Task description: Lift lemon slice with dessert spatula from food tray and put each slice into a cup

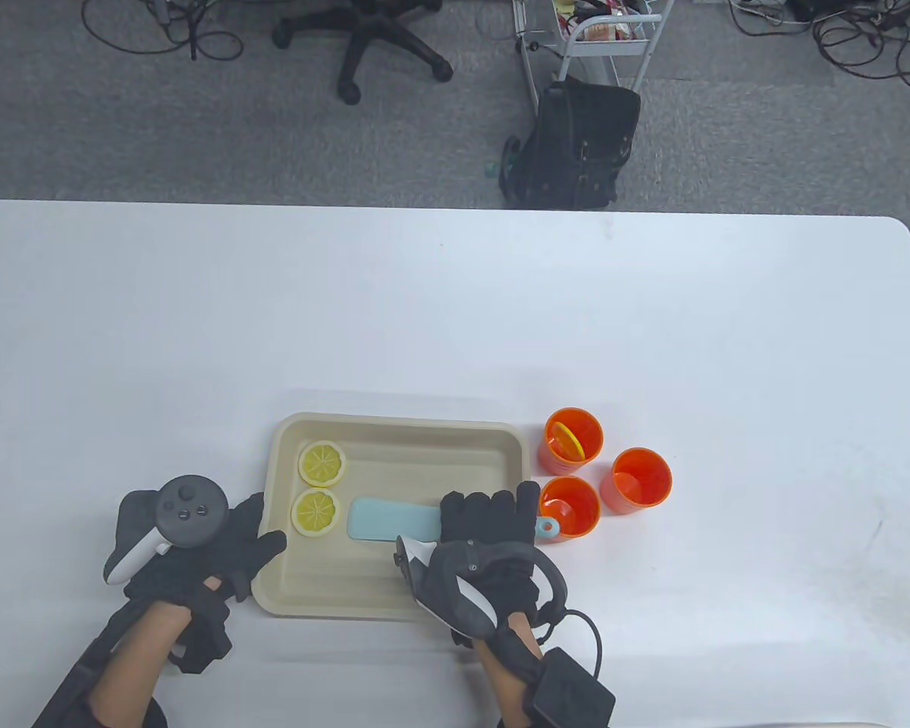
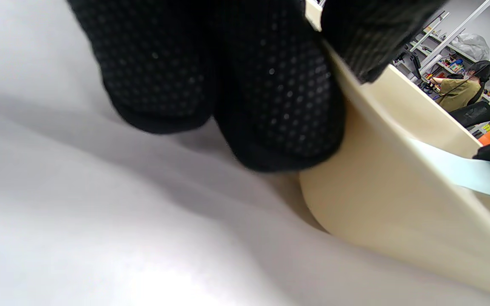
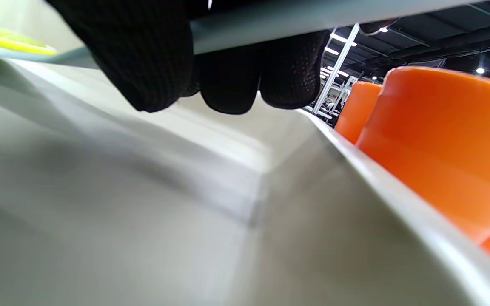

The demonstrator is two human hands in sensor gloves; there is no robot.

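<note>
The white worktop (image 1: 455, 318) carries everything in front of me. On it sits the beige food tray (image 1: 402, 436), and my left hand (image 1: 220, 550) steadies it at its left edge: my fingers (image 2: 270, 97) lie along the outside of the tray wall with my thumb over the rim, so I am gripping that edge. My right hand (image 1: 493, 542) is over the right part of the tray, its fingers curled round the handle of the pale blue dessert spatula (image 1: 387, 522). The spatula's blade lies flat, pointing left toward the slices, and the looped handle end pokes out past my little finger over the tray's right rim. Just beside the tray on its right stand three orange cups (image 1: 637, 479) in a close cluster; the far-left cup (image 1: 571, 440) holds a yellow slice standing on edge. Two lemon slices (image 1: 322, 462) lie flat at the tray's left end, one behind the other, and the nearer slice (image 1: 314, 513) is just left of the blade tip.
</note>
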